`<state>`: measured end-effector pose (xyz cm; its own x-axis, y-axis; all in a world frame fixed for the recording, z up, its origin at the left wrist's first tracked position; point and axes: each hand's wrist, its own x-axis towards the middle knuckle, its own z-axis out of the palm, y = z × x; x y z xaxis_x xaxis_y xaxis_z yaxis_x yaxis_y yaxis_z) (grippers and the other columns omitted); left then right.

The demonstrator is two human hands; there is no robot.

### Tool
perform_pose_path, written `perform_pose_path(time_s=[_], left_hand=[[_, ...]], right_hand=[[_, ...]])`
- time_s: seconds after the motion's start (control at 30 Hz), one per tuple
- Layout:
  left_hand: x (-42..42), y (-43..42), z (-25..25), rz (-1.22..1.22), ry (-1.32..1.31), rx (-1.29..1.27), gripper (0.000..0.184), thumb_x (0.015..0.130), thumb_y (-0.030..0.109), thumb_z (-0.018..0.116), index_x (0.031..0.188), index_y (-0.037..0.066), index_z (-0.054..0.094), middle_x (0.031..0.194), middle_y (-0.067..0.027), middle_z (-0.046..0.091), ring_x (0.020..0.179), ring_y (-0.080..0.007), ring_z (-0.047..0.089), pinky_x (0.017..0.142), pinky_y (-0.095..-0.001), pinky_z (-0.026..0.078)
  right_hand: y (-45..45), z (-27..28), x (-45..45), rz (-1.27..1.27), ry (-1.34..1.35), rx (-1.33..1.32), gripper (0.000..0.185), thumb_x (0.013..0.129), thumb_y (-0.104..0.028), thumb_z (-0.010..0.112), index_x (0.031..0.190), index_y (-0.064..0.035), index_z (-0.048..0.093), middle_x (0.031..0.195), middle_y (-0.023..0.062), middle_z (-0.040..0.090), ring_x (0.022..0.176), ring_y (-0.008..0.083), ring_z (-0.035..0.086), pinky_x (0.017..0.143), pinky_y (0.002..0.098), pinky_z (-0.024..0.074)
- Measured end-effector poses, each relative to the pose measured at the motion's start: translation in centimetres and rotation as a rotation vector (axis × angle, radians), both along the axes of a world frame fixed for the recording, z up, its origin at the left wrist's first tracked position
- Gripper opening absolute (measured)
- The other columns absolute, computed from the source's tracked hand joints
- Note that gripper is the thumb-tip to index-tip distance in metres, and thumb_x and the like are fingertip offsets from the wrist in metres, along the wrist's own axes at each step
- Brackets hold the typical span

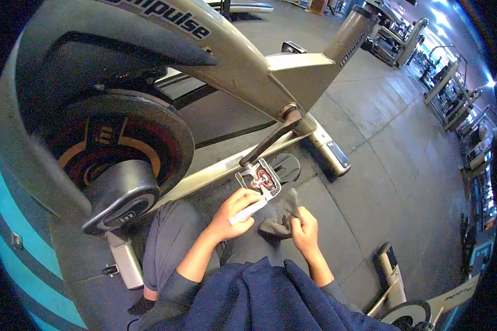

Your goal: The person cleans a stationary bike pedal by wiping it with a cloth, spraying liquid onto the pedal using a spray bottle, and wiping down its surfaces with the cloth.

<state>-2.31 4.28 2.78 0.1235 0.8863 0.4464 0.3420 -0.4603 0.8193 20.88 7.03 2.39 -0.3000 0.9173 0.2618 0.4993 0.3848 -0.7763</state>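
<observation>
A pedal (pixel 261 177) with a metal cage and red parts hangs on the crank arm (pixel 273 140) of an exercise bike. My left hand (pixel 234 215) is closed around a white, flat-sided tool (pixel 248 211), whose far end reaches the near edge of the pedal. To the right and slightly lower, my right hand (pixel 305 229) grips a dark grey cloth (pixel 279 227), which hangs to the left of its fingers, apart from the pedal. A black toe strap (pixel 288 167) loops out beyond the pedal's right side.
The bike's flywheel (pixel 121 138) and its silver cover (pixel 124 193) are on the left. The bike's front foot (pixel 332 153) rests on the rubber floor beyond the pedal. Part of another bike (pixel 395 270) stands at the lower right. Gym machines (pixel 453 83) line the far right.
</observation>
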Motion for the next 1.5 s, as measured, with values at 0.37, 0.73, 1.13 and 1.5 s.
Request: perform_pose_path(time_s=[0.37,0.73,1.13,1.5], left_hand=[[2.4,-0.3,1.1,0.152,0.215,-0.030,0.053,0.060,0.007,0.066,0.113,0.006,0.061,0.113,-0.0128,0.051,0.107,-0.0324,0.051,0.092,-0.0403,0.045],[2.0,-0.3,-0.4,0.187,0.470,-0.098,0.059,0.054,0.014,0.075,0.113,0.016,0.067,0.110,-0.0106,0.047,0.093,-0.0253,0.046,0.080,-0.0342,0.044],[2.3,-0.5,-3.6,0.294,0.514,0.104,0.059,0.052,0.023,0.083,0.109,0.025,0.065,0.097,-0.0064,0.035,0.086,-0.0243,0.040,0.075,-0.0386,0.034],[4.2,0.8,-0.4,0.290,0.331,-0.048,0.060,0.057,0.006,0.065,0.117,0.012,0.063,0.110,-0.0119,0.043,0.096,-0.0266,0.048,0.087,-0.0361,0.044]], right_hand=[[-2.5,-19.3,7.5,-0.355,-0.630,-0.127,0.045,0.089,-0.033,0.054,0.125,-0.0069,0.056,0.151,0.0162,0.029,0.139,0.0343,0.026,0.109,0.0577,0.0206],[-0.8,-20.8,9.5,-0.206,-0.562,-0.074,0.045,0.078,-0.039,0.056,0.116,-0.0166,0.062,0.146,0.0072,0.041,0.136,0.0289,0.034,0.111,0.0615,0.0163],[-0.9,-22.3,9.6,-0.146,-0.855,0.076,0.050,0.078,-0.043,0.062,0.122,-0.0205,0.060,0.148,0.0061,0.038,0.137,0.0291,0.031,0.111,0.0612,0.0155],[-1.1,-20.7,9.2,-0.205,-0.577,0.044,0.047,0.080,-0.033,0.058,0.126,-0.0197,0.058,0.144,0.0056,0.043,0.135,0.0260,0.035,0.112,0.0583,0.0162]])
